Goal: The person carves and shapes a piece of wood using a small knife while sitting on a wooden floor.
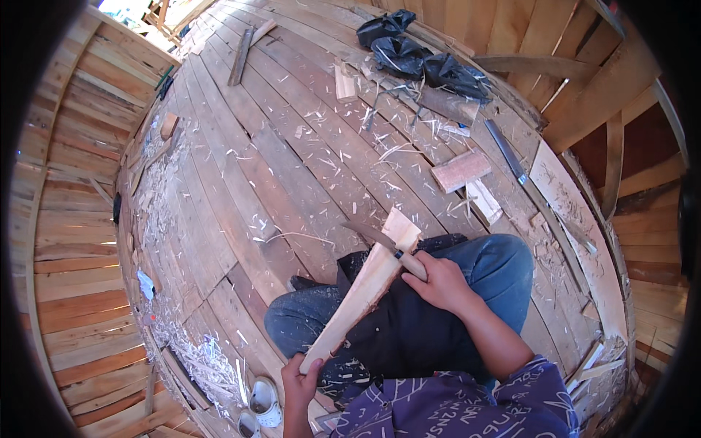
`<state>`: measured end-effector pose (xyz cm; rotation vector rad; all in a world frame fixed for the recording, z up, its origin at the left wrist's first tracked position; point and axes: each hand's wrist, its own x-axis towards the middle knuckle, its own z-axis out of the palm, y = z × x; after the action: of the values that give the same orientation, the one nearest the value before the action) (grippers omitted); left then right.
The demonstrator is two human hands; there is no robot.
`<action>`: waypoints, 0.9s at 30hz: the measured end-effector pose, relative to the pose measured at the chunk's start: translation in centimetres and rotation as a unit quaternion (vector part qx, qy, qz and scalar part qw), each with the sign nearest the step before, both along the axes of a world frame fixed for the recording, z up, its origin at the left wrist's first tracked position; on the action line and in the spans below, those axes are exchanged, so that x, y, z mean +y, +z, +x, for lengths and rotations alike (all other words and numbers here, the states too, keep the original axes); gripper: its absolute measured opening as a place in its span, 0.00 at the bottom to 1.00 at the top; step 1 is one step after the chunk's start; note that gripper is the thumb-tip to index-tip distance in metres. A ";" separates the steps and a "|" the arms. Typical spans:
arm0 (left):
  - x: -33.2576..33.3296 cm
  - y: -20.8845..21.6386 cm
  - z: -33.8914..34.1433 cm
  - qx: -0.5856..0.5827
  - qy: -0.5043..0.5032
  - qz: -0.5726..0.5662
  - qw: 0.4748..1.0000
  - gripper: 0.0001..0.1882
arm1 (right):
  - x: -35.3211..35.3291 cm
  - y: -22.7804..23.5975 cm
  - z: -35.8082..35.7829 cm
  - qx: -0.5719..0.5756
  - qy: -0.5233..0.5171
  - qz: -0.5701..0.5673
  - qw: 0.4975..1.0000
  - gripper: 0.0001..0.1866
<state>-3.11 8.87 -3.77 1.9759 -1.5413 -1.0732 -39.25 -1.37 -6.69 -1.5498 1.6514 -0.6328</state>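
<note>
Across my lap slants a pale, split piece of wood, wider at its far end and narrowing toward me. My left hand is closed around its narrow near end. A knife with a wooden handle is gripped in my right hand, beside the wood's far end. Its dark, slightly curved blade points left and lies across the wood; whether the edge bites into it I cannot tell. Beneath the wood are my blue jeans and a dark cloth.
Wood shavings heap at the lower left near white clogs. Ahead on the right lie a wood block, a long dark-handled tool and black plastic bags. A wide pale board runs along the right wall.
</note>
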 end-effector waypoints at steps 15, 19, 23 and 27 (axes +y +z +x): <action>0.4 -0.6 -0.3 0.009 0.000 -0.021 1.000 0.11 | 1.1 0.0 -0.6 -0.038 -0.015 -0.030 0.999 0.16; 0.4 -0.7 -1.3 0.026 0.008 -0.055 0.998 0.11 | 1.5 0.1 -0.2 -0.037 -0.026 -0.045 0.998 0.15; 1.0 -0.8 -1.0 -0.041 -0.032 -0.140 0.989 0.10 | 2.7 2.2 -0.4 -0.019 0.015 -0.092 0.995 0.15; 0.0 -0.2 -1.5 -0.082 -0.073 -0.136 0.985 0.10 | 2.7 2.8 -2.1 0.072 -0.083 -0.176 0.978 0.16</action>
<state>-4.59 8.89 -3.96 1.8239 -1.8358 -0.7177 -41.35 1.34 -3.90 -1.7499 1.8673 -0.9647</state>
